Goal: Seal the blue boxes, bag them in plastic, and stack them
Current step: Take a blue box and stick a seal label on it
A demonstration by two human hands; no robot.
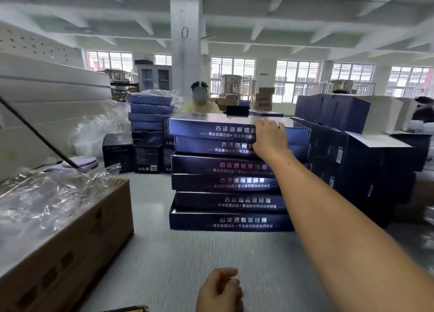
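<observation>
Nearest the camera, the left hand (219, 290) hovers low over the grey worktop (159, 260). Its fingers are loosely curled and hold nothing that shows, so it looks idle while the other arm works. To the left, a brown carton (77, 236) sits at the worktop's edge with clear plastic bags (47, 194) heaped on top. They are probably kept there within easy reach for bagging.

The right arm reaches forward to the stack of blue boxes (225, 178), six flat boxes lying one on another in the middle of the worktop with their printed fronts facing the person. The right hand (270, 139) is on the top box (211, 126). Its fingers (267, 124) hook over the upper front edge and its palm lies against the front faces of the top two boxes. This is likely to square the top box with those below, since the layers sit slightly offset. The gloss on the fronts suggests film, but whether they are bagged cannot be told.

Behind stand small black boxes (117, 152) and a second blue pile (150, 114) under plastic. A seated person (202, 105) is beyond them, and dark cartons (352, 147) are stacked to the right.
</observation>
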